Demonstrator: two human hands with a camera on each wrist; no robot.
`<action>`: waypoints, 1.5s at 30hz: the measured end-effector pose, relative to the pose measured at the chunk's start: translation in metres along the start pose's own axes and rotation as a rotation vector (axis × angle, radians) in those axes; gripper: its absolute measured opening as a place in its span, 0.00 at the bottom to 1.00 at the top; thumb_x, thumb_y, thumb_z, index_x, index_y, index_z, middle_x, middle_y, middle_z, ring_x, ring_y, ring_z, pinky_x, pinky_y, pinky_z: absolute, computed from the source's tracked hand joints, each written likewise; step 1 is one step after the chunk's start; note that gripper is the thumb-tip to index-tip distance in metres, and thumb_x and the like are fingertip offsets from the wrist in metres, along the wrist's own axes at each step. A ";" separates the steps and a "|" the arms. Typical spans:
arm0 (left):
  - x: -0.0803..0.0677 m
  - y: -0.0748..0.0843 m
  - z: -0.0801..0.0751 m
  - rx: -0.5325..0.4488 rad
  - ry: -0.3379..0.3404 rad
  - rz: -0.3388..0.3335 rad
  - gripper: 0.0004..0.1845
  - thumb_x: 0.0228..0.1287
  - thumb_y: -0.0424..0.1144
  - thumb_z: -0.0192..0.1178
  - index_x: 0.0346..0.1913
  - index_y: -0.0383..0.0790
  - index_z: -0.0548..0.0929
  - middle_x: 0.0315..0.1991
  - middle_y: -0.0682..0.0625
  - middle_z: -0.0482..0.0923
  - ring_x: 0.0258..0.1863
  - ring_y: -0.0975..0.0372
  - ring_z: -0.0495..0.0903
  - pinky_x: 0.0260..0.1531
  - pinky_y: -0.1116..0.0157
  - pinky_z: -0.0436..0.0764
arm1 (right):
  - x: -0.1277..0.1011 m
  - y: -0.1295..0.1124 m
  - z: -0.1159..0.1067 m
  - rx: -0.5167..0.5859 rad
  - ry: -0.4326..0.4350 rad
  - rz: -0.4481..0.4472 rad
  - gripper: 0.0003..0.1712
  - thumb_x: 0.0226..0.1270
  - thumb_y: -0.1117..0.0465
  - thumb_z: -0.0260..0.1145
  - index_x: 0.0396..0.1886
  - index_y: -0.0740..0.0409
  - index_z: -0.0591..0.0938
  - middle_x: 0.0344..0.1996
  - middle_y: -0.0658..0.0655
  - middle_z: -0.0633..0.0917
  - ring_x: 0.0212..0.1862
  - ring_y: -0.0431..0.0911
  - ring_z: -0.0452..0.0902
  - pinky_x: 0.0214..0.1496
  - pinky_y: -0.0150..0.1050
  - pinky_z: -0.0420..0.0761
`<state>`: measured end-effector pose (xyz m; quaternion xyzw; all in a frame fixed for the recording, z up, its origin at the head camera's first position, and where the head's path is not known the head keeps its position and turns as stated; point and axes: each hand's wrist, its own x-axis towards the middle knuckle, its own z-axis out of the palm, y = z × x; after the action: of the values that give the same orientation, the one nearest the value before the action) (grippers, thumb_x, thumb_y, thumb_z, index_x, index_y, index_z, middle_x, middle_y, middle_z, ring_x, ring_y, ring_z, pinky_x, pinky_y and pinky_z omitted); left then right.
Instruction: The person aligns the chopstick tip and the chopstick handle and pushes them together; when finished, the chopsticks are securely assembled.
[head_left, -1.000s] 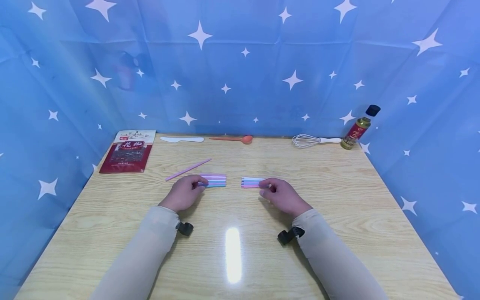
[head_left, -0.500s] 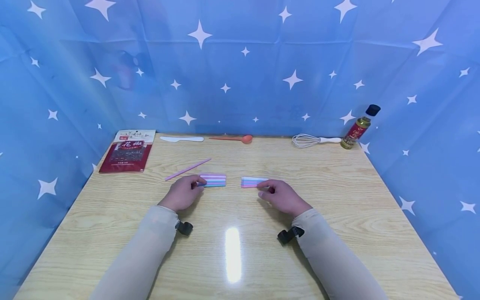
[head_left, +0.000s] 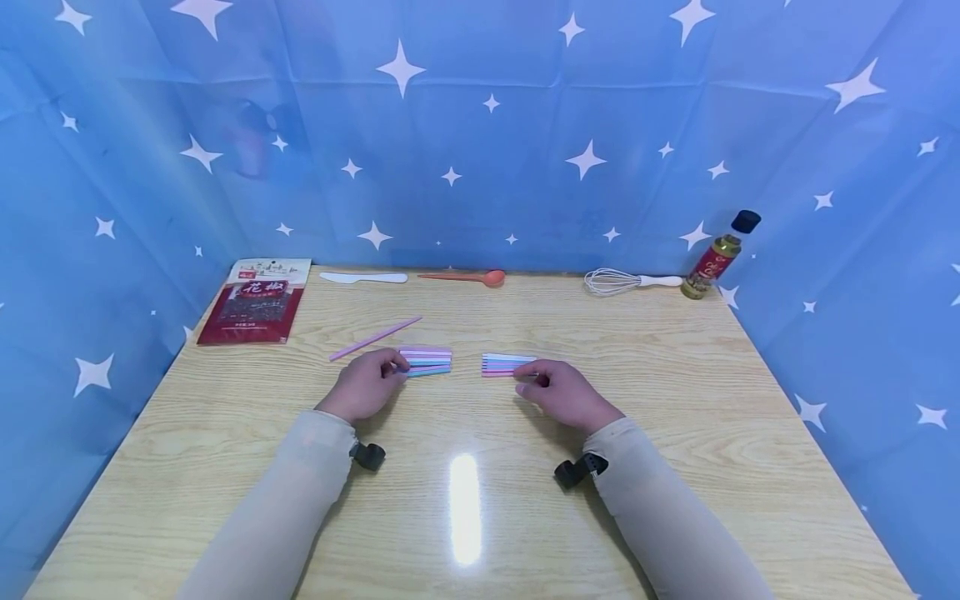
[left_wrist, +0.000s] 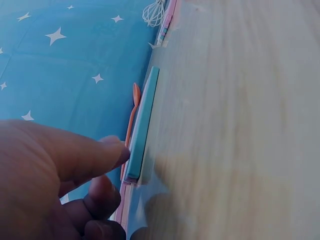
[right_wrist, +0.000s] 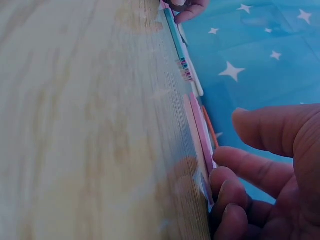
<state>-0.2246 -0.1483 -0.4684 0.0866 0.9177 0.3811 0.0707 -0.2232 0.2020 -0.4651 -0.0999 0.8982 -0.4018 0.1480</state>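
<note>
**A:** Where are the sticks and your hands?

**B:** Two flat rows of pastel sticks mid-table. Your left hand (head_left: 365,385) sits at the near end of the left stick row (head_left: 427,361), thumb tip against the teal stick's end in the left wrist view, fingers curled under. Your right hand (head_left: 564,392) sits at the right end of the right stick row (head_left: 504,364), curled fingertips touching the stick ends. Can't tell whether either hand actually pinches a stick or only touches it. Hands are well apart, with a bare strip of the table (head_left: 675,392) between the two rows.

**A:** Anything around them?

**B:** One loose pink stick (head_left: 377,338) lies at an angle just behind your left hand, apart from the row. Along the back edge, left to right: red packet (head_left: 257,302), white spatula (head_left: 364,277), orange spoon (head_left: 465,277), whisk (head_left: 628,282), bottle (head_left: 722,253) with a black cap in the right corner. All well apart from your hands; nothing lies between the hands and the rows.

**A:** Readable text?

**B:** The packet shows large white characters, "花椒". The bottle has a red label, print too small to read.
</note>
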 end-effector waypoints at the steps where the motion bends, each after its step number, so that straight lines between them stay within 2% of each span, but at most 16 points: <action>1: 0.000 0.000 0.000 0.003 0.004 -0.001 0.08 0.76 0.36 0.61 0.53 0.42 0.85 0.32 0.50 0.74 0.31 0.58 0.71 0.37 0.60 0.70 | 0.000 0.000 0.000 0.000 0.000 0.001 0.18 0.76 0.55 0.67 0.62 0.51 0.86 0.28 0.53 0.76 0.28 0.47 0.69 0.31 0.41 0.69; 10: 0.002 -0.003 0.000 0.046 0.016 -0.035 0.07 0.74 0.37 0.63 0.50 0.42 0.84 0.32 0.51 0.76 0.32 0.58 0.73 0.41 0.57 0.70 | -0.001 -0.001 0.000 -0.013 0.013 0.007 0.15 0.76 0.56 0.67 0.58 0.51 0.88 0.33 0.53 0.79 0.33 0.47 0.72 0.36 0.41 0.72; 17: 0.002 0.000 0.000 0.071 0.025 -0.069 0.05 0.74 0.38 0.63 0.46 0.42 0.84 0.35 0.50 0.79 0.34 0.57 0.75 0.44 0.53 0.69 | -0.001 -0.006 0.002 -0.035 0.075 0.038 0.14 0.74 0.58 0.69 0.56 0.54 0.87 0.34 0.54 0.81 0.34 0.47 0.73 0.37 0.41 0.73; 21: 0.002 0.001 0.000 0.078 0.030 -0.071 0.04 0.73 0.37 0.63 0.45 0.42 0.84 0.35 0.50 0.79 0.36 0.57 0.76 0.46 0.52 0.70 | -0.002 -0.008 0.003 -0.070 0.097 0.049 0.11 0.72 0.61 0.69 0.51 0.57 0.87 0.37 0.56 0.83 0.36 0.48 0.74 0.38 0.41 0.74; 32: 0.003 0.004 0.001 0.099 0.011 -0.077 0.03 0.74 0.37 0.64 0.44 0.42 0.82 0.36 0.50 0.76 0.37 0.56 0.75 0.47 0.53 0.68 | -0.002 -0.011 0.005 -0.147 0.108 0.073 0.02 0.69 0.64 0.70 0.38 0.58 0.85 0.28 0.53 0.80 0.32 0.47 0.73 0.36 0.40 0.73; 39: 0.003 0.004 0.001 0.094 0.027 -0.062 0.03 0.74 0.37 0.63 0.42 0.41 0.82 0.35 0.50 0.76 0.36 0.56 0.75 0.44 0.56 0.69 | -0.002 -0.011 0.005 -0.169 0.097 0.064 0.03 0.71 0.66 0.66 0.35 0.58 0.84 0.32 0.54 0.81 0.35 0.48 0.75 0.39 0.41 0.75; 42: 0.003 0.003 0.001 0.071 0.047 -0.041 0.03 0.74 0.37 0.62 0.42 0.41 0.82 0.35 0.49 0.76 0.36 0.56 0.75 0.43 0.56 0.71 | -0.003 -0.009 0.005 -0.149 0.113 0.038 0.04 0.74 0.65 0.64 0.37 0.58 0.83 0.33 0.55 0.82 0.36 0.48 0.75 0.40 0.41 0.75; 45: 0.003 0.002 0.002 0.015 0.056 -0.013 0.03 0.75 0.36 0.62 0.43 0.40 0.81 0.37 0.48 0.77 0.38 0.56 0.75 0.44 0.57 0.73 | -0.003 -0.008 0.005 -0.084 0.139 -0.010 0.04 0.76 0.64 0.63 0.40 0.58 0.83 0.34 0.55 0.82 0.37 0.47 0.75 0.42 0.40 0.74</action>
<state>-0.2268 -0.1443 -0.4686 0.0706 0.9227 0.3760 0.0468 -0.2182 0.1938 -0.4615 -0.0824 0.9218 -0.3706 0.0789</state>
